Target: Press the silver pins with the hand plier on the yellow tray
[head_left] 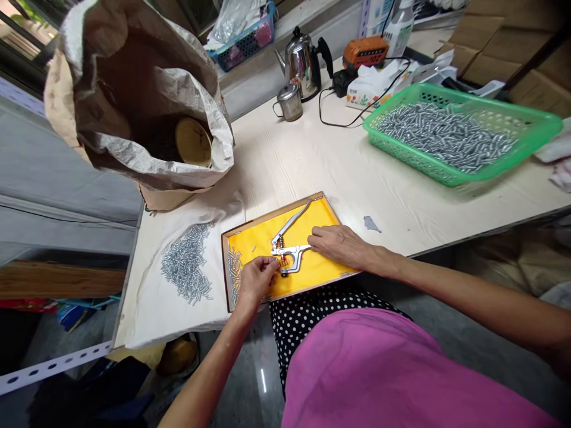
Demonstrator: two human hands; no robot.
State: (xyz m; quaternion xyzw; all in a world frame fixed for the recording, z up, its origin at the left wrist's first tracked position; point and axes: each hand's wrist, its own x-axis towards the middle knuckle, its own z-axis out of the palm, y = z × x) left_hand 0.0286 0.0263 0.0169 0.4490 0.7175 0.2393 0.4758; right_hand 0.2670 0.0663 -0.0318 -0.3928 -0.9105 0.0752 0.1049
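My right hand (335, 244) is closed around one handle of silver snap-fastener pliers (294, 254), which lie over a shallow yellow-lined tray (325, 215). The other handle angles up and away, so the pliers are spread apart. At the jaw end, my left hand (257, 277) has thumb and fingertips pinched together; whatever is between them is too small to make out. Small metal pins (234, 267) lie along the tray's left side, partly behind my left hand. One loose pin (254, 248) rests on the yellow lining.
Left of the tray, a heap of metal pins (187, 264) lies on white cloth. A big open sack (178, 178) stands behind it. A green basket (410, 156) of metal pieces is at right. Farther back are a kettle (303, 62), a metal cup (289, 104) and an orange battery (364, 52).
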